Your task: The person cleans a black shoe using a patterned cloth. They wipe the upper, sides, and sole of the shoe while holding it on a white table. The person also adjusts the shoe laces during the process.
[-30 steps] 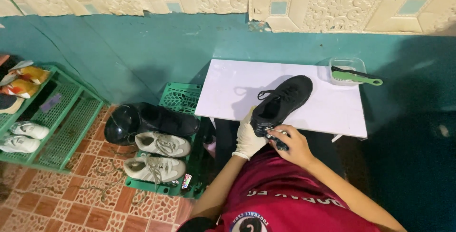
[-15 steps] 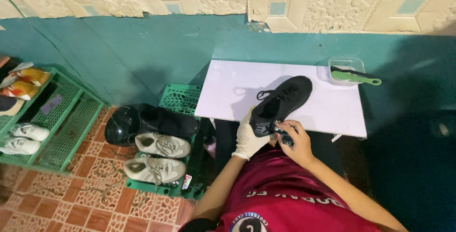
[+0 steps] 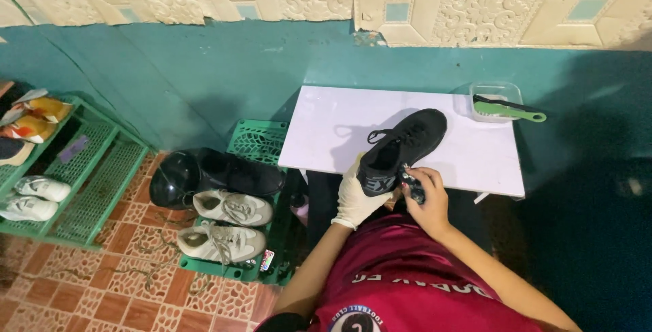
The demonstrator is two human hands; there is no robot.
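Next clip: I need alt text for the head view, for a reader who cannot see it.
A person's gloved left hand steadies a black sneaker on a white table while the bare right hand presses a small dark object to its heel. A green brush lies across a clear tub; white sneakers sit on a green crate at left.

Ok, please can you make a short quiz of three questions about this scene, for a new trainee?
1. True or false: the left hand wears a white glove and steadies the black shoe at its heel.
2. Where does the green brush lie?
A. on the floor tiles
B. across the clear container at the far right corner of the white table
C. on the green shoe rack
3. Fill in: the bare right hand holds a small dark ____ against the shoe.

Key
1. True.
2. B.
3. Object; what it is exactly cannot be told, it is too small.
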